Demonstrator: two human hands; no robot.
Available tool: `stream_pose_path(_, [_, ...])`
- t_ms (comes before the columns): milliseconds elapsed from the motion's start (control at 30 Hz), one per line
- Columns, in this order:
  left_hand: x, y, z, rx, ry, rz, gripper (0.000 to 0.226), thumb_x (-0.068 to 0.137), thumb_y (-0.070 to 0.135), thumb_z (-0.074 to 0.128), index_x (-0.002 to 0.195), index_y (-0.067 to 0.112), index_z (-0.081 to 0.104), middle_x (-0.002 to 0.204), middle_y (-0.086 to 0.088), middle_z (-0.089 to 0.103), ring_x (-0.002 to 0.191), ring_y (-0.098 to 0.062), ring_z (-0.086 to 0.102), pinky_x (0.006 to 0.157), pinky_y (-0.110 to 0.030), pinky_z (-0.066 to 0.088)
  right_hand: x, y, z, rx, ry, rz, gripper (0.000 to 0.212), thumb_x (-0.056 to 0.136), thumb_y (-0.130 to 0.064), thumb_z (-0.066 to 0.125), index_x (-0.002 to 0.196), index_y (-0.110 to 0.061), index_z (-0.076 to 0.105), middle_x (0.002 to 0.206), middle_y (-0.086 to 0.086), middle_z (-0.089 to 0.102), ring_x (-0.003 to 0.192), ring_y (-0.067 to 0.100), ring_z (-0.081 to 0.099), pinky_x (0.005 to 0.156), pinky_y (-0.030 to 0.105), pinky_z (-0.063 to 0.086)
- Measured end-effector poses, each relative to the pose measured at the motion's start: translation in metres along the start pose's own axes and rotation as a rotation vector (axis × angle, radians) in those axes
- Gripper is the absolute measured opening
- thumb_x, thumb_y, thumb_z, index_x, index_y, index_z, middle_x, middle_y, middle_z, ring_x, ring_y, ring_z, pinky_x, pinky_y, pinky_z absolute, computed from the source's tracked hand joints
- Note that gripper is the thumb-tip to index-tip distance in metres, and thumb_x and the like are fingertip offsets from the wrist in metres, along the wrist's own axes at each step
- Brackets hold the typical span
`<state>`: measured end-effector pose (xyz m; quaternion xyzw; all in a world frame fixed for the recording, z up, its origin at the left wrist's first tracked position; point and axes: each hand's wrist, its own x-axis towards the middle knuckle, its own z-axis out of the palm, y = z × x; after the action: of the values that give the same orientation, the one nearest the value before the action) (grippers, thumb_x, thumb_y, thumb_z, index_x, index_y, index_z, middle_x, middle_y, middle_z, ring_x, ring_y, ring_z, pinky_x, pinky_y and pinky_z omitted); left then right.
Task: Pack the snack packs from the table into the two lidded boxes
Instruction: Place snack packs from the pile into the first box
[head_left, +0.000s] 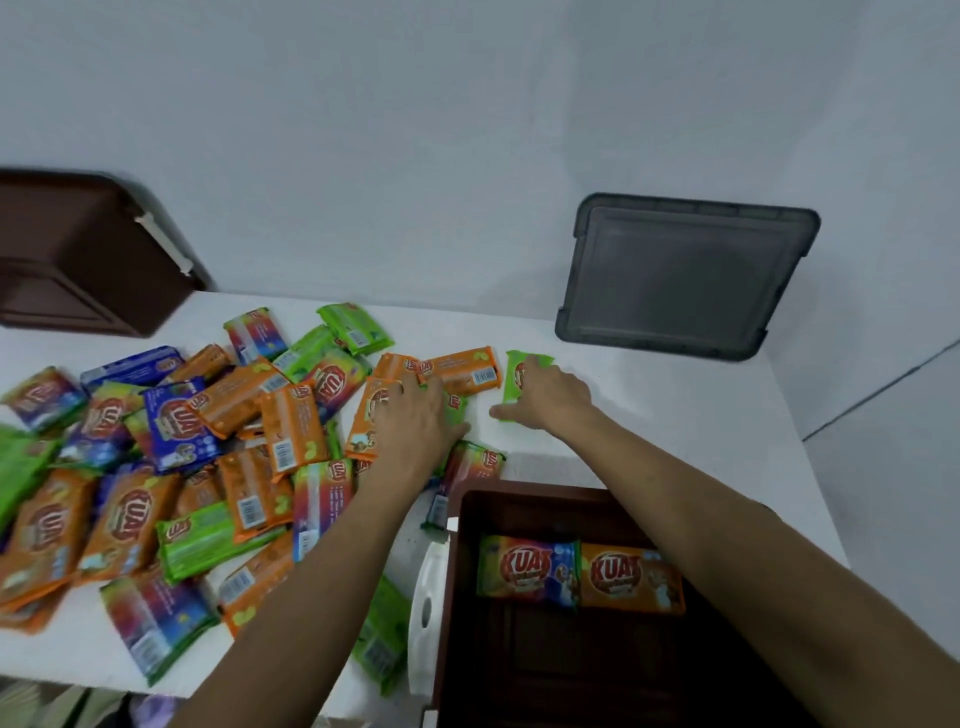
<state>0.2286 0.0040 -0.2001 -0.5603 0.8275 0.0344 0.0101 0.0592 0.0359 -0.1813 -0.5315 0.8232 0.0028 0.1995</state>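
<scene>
Right now we have both arms stretched out over the white worktop (649, 441), reaching toward the far middle of the scene. Our left hand (415, 415) lies palm down with fingers spread on an orange snack pack (371, 415) at the right edge of the heap, and a green pack (456, 408) peeks out under its fingers; we cannot tell whether it grips either one. Our right hand (550, 400) presses flat on a lone green snack pack (519, 371) just to the right, thumb stretched toward the left hand, fingers loosely open over the wrapper rather than closed around it.

Most of the snack packs (171, 467), orange, green, blue and rainbow-coloured, lie jumbled and overlapping across the left half of the worktop. Another orange pack (467, 369) lies just beyond our left fingertips.

Near us on the right stands an open brown box (462, 597) with a white latch (428, 613) on its left wall. Inside, against its far wall, two packs lie side by side: a rainbow one (527, 571) on the left and an orange one (631, 577) on the right, touching each other.

At the far right a grey lid (685, 275) leans against the pale wall (467, 130). At the far left sits a brown lid (78, 254), only partly in view.
</scene>
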Motion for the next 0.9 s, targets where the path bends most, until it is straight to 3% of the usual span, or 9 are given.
stream_pose_path(167, [0.002, -0.001, 0.002, -0.071, -0.034, -0.019, 0.075, 0.079, 0.053, 0.067, 0.137, 0.017, 0.036, 0.132, -0.016, 0.045, 0.117, -0.036, 0.048, 0.085, -0.043, 0.048, 0.007, 0.009, 0.004, 0.079, -0.071, 0.044, 0.077, 0.075, -0.038, 0.073, 0.137, -0.021, 0.031, 0.12, 0.013, 0.047, 0.102, 0.033, 0.055, 0.074, 0.035, 0.047])
stream_pose_path(267, [-0.001, -0.005, -0.002, -0.174, -0.035, -0.012, 0.078, 0.073, 0.051, 0.071, 0.139, 0.024, 0.037, 0.129, -0.015, 0.049, 0.114, -0.036, 0.051, 0.083, -0.044, 0.048, 0.011, 0.032, -0.008, 0.467, -0.095, 0.067, 0.056, 0.075, -0.018, 0.074, 0.123, -0.024, 0.046, 0.123, 0.011, 0.036, 0.098, 0.031, 0.055, 0.076, 0.032, 0.05])
stream_pose_path(367, [-0.008, -0.01, -0.016, -0.378, 0.058, -0.007, 0.079, 0.069, 0.047, 0.07, 0.14, 0.033, 0.037, 0.122, -0.009, 0.049, 0.107, -0.03, 0.053, 0.08, -0.041, 0.051, 0.01, 0.057, -0.018, 0.803, 0.025, 0.047, 0.034, 0.075, -0.004, 0.07, 0.105, -0.018, 0.059, 0.122, 0.013, 0.056, 0.093, 0.023, 0.058, 0.065, 0.029, 0.047])
stream_pose_path(433, [-0.016, -0.012, -0.03, -0.518, 0.116, -0.008, 0.079, 0.069, 0.043, 0.072, 0.14, 0.039, 0.037, 0.12, -0.004, 0.042, 0.097, -0.021, 0.053, 0.076, -0.033, 0.051, 0.003, 0.068, -0.023, 0.802, 0.092, 0.04, 0.026, 0.077, -0.004, 0.065, 0.101, -0.016, 0.063, 0.118, 0.013, 0.06, 0.093, 0.023, 0.059, 0.067, 0.032, 0.052])
stream_pose_path(533, [-0.033, -0.011, -0.047, -0.758, 0.202, -0.009, 0.064, 0.068, 0.037, 0.073, 0.129, 0.032, 0.054, 0.126, -0.003, 0.039, 0.095, -0.012, 0.048, 0.078, -0.026, 0.043, -0.013, 0.077, -0.027, 0.732, 0.188, 0.008, 0.022, 0.082, -0.006, 0.062, 0.103, -0.012, 0.065, 0.119, 0.011, 0.051, 0.1, 0.029, 0.058, 0.071, 0.042, 0.061])
stream_pose_path(633, [-0.049, -0.009, -0.062, -0.953, 0.296, 0.017, 0.046, 0.068, 0.031, 0.067, 0.113, 0.031, 0.06, 0.123, 0.0, 0.043, 0.105, -0.013, 0.051, 0.081, -0.016, 0.043, -0.03, 0.083, -0.027, 0.715, 0.289, -0.058, 0.015, 0.087, -0.009, 0.064, 0.102, -0.011, 0.066, 0.116, 0.01, 0.046, 0.105, 0.031, 0.058, 0.064, 0.036, 0.062])
stream_pose_path(700, [-0.056, -0.008, -0.068, -1.098, 0.302, 0.042, 0.04, 0.074, 0.012, 0.069, 0.107, 0.032, 0.059, 0.123, -0.003, 0.048, 0.109, -0.018, 0.054, 0.076, -0.008, 0.045, -0.044, 0.088, -0.032, 0.666, 0.348, -0.093, 0.015, 0.089, -0.007, 0.062, 0.101, -0.014, 0.065, 0.117, 0.01, 0.048, 0.107, 0.03, 0.058, 0.067, 0.033, 0.062])
stream_pose_path(833, [-0.079, -0.008, -0.075, -1.499, 0.167, 0.05, 0.048, 0.078, -0.004, 0.065, 0.118, 0.021, 0.055, 0.119, -0.01, 0.061, 0.103, -0.023, 0.067, 0.082, -0.033, 0.058, -0.089, 0.098, -0.054, 0.773, 0.369, -0.211, 0.022, 0.09, -0.006, 0.061, 0.105, -0.021, 0.067, 0.119, 0.005, 0.051, 0.104, 0.023, 0.063, 0.072, 0.034, 0.062])
stream_pose_path(900, [-0.091, -0.006, -0.073, -1.619, 0.125, 0.032, 0.05, 0.083, -0.014, 0.057, 0.124, 0.014, 0.053, 0.117, -0.008, 0.063, 0.104, -0.022, 0.067, 0.08, -0.032, 0.059, -0.122, 0.099, -0.066, 0.885, 0.359, -0.268, 0.022, 0.093, -0.004, 0.06, 0.11, -0.016, 0.067, 0.121, 0.006, 0.054, 0.102, 0.021, 0.066, 0.073, 0.03, 0.061])
